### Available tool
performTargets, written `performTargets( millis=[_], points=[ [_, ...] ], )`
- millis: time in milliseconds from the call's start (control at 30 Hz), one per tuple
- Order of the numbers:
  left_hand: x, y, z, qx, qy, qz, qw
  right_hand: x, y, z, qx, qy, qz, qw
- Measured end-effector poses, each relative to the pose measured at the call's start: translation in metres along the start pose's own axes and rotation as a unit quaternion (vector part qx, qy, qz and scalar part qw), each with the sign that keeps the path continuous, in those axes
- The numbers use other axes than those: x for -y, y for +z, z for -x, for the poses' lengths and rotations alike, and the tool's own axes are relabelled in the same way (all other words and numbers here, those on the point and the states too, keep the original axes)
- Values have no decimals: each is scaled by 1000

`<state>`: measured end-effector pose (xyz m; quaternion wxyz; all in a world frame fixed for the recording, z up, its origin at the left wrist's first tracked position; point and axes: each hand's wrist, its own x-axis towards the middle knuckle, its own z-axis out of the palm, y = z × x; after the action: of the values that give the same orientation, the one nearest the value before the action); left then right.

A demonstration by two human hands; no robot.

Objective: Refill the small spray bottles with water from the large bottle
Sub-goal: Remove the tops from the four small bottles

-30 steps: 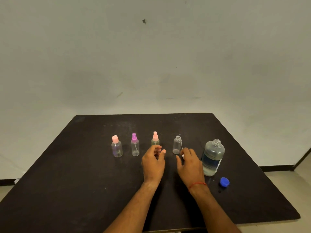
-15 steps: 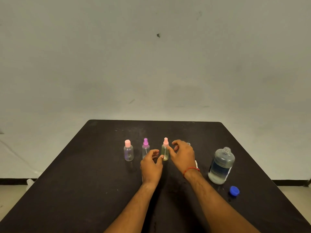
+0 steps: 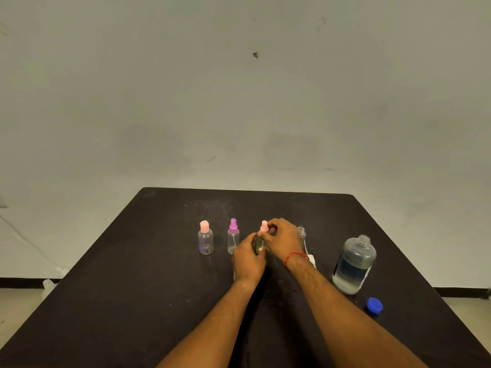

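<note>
At the pink spray head of the third small bottle, pinching with right fingertips curled close around it, apparently readying to unscrew. Bracing the greenish body lower down with left fingers wrapped against its side, bottle standing upright on the black table. Having closed both hands, right hand and left hand, onto this bottle within the last second, after hovering apart over the tabletop, so likely starting the uncapping step. Leaving an already open small bottle just beside the right wrist, its white sprayer lying nearby. Standing untouched to the left: purple-topped bottle and pink-capped bottle. Waiting well right: large water bottle, uncapped, blue cap near it.
</note>
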<state>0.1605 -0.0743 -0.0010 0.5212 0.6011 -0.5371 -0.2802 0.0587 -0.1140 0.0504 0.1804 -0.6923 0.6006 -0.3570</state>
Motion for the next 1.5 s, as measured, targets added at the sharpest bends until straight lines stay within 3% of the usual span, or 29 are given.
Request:
performTargets(
  millis=[367, 667, 933, 1067, 1233, 1500],
  points=[
    [-15, -5, 4, 0, 69, 35, 997, 20, -28, 11, -13, -18, -18, 1000],
    [-16, -19, 3, 30, 102, -37, 994, 36, -48, 13, 55, -101, 99, 988],
    [-16, -29, 0, 41, 111, -69, 991, 37, -56, 15, 134, -146, 60, 978],
    [-17, -27, 2, 23, 103, -69, 992, 36, -54, 15, 120, -130, 36, 984],
    [-21, -26, 1, 19, 102, -76, 992, 40, -50, 13, 57, -93, 89, 990],
    [-25, -27, 3, 27, 109, -68, 991, 39, -53, 15, 105, -114, -15, 988]
  ],
)
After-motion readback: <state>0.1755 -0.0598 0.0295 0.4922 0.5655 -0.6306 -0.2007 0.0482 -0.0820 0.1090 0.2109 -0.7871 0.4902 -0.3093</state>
